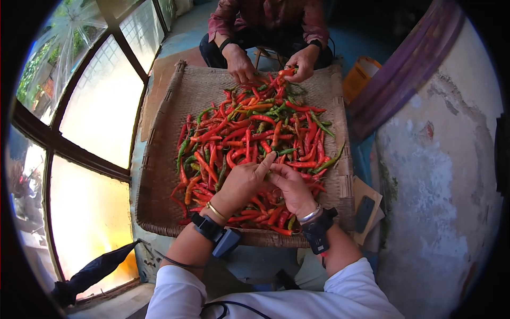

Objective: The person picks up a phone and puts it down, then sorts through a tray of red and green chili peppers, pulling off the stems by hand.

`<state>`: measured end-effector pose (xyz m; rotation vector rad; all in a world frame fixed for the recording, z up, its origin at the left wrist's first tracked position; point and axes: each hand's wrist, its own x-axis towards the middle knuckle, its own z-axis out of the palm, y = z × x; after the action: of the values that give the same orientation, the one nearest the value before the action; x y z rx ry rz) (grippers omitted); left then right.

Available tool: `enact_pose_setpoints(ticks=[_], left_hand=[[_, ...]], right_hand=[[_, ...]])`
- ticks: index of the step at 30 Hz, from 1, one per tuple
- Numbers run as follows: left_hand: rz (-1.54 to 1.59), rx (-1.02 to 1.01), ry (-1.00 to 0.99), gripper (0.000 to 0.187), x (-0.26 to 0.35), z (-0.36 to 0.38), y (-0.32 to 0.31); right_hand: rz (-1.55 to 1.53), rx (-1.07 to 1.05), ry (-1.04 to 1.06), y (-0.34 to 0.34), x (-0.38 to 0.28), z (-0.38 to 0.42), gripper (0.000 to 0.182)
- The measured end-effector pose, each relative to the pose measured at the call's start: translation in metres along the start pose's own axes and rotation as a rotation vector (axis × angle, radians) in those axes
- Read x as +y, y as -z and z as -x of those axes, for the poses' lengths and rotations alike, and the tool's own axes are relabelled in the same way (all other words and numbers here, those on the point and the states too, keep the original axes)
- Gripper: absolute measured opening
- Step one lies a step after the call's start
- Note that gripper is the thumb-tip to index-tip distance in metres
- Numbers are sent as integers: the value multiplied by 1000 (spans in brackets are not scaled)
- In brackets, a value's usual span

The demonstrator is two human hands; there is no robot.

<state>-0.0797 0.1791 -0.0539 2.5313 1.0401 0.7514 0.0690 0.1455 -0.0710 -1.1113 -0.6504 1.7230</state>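
Note:
Red, orange and green chili peppers [249, 135] lie heaped in a wide, shallow woven basket [151, 186] in front of me. Over the near part of the heap, my left hand [241, 185] and my right hand [293, 187] meet at the fingertips. The fingers of both are pinched together, and whatever sits between them is mostly hidden. Chilies surround my hands on all sides. A bracelet and a dark strapped device circle each of my wrists.
Across the basket sits another person [271, 21], whose hand [303, 63] holds red chilies. Framed windows [95, 106] stand on the left, with a folded dark umbrella [95, 271] below. To the right are a phone [364, 212] on cardboard, an orange object [361, 77] and a worn wall [435, 175].

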Motion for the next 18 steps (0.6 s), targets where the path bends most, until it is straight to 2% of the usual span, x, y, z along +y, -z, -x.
enact_pose_setpoints(ticks=[4, 7, 8, 11, 13, 14, 16, 18], left_hand=[[182, -72, 126, 67, 0, 3, -6], [329, -100, 188, 65, 3, 4, -2], [369, -119, 192, 57, 4, 3, 1], [420, -108, 189, 42, -1, 3, 7], [486, -24, 166, 27, -7, 5, 7], [489, -24, 169, 27, -8, 6, 8], [797, -76, 469, 24, -9, 6, 12], [854, -30, 492, 23, -9, 5, 16]], right_hand=[[150, -33, 26, -2, -2, 0, 16], [263, -37, 31, 7, -2, -1, 14], [271, -40, 21, 7, -5, 0, 14], [150, 107, 71, 13, -22, 4, 16], [-32, 103, 47, 22, -30, 5, 17], [-136, 88, 42, 27, -31, 3, 18], [-146, 122, 41, 28, -34, 4, 18], [-157, 156, 39, 25, -39, 7, 19]])
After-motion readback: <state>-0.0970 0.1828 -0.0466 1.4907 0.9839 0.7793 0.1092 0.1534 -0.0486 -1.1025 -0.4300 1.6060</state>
